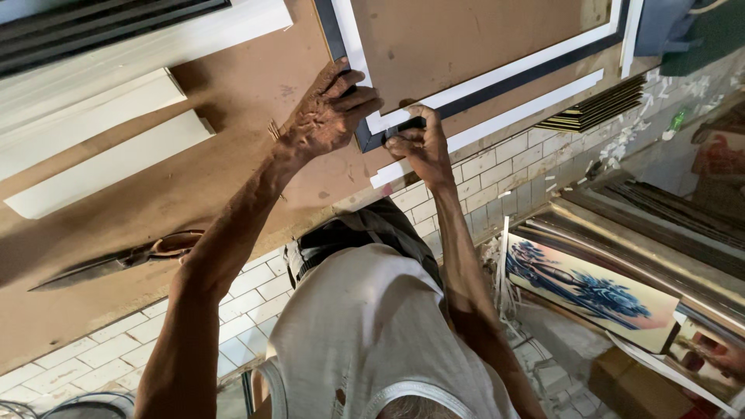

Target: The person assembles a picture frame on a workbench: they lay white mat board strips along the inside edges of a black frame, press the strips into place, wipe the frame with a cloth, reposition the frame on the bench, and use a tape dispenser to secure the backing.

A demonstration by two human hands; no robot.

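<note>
The single head-worn camera looks steeply down, close over the person's own torso and arms, onto the brown workbench (pixel 233 155) edge, the picture appearing inverted.

Bare board (pixel 233 132) lies open between scissors (pixel 116 260) and white mouldings (pixel 109 163).
</note>
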